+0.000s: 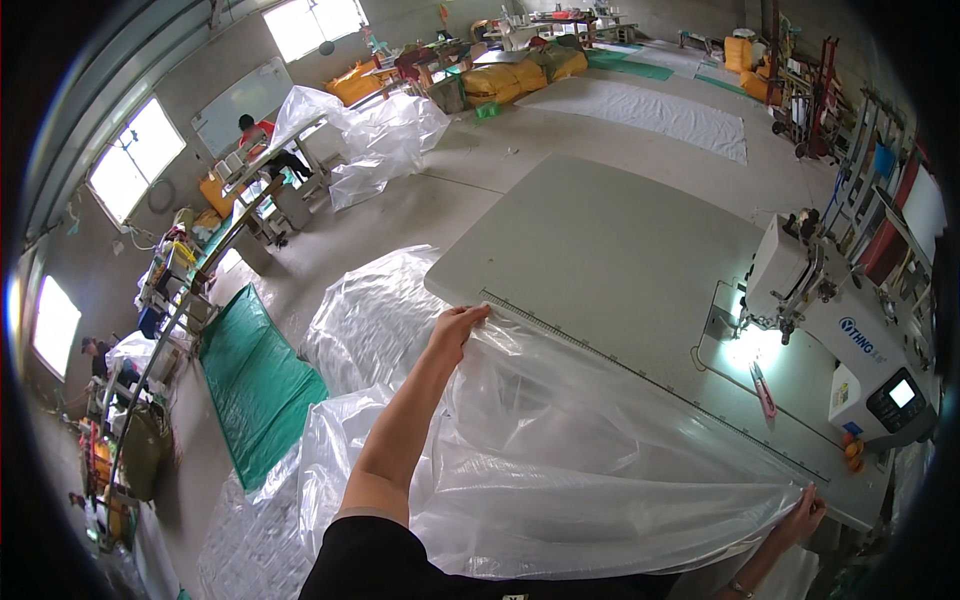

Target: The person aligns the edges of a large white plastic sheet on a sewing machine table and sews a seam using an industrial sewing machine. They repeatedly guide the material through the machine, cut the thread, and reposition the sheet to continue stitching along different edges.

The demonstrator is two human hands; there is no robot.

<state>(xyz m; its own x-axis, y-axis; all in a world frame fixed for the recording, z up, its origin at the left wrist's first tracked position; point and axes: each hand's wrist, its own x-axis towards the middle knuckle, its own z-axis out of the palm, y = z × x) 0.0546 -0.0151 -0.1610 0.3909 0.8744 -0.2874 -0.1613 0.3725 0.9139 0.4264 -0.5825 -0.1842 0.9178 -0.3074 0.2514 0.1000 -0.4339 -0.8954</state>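
A clear plastic sheet [600, 440] is stretched along the near side of a grey sewing table [600, 230], its edge following a ruler strip [640, 374]. My left hand [462, 332] pinches the sheet by the ruler's left end. Near the ruler's right end, my right hand [803, 516] grips the sheet's other corner, fingers closed. The rest of the sheet drapes off the table in front of me. To the right stands a white sewing machine [850, 335] with its lamp lit. A pink-handled cutting tool [763, 392] lies on the table near the needle area.
More clear plastic [370, 310] is heaped on the floor at left, beside a green sheet [258, 380]. Small orange objects [852, 452] sit by the machine's base. A person [262, 135] works at a far-left table. A long white sheet [640, 110] lies on the floor beyond.
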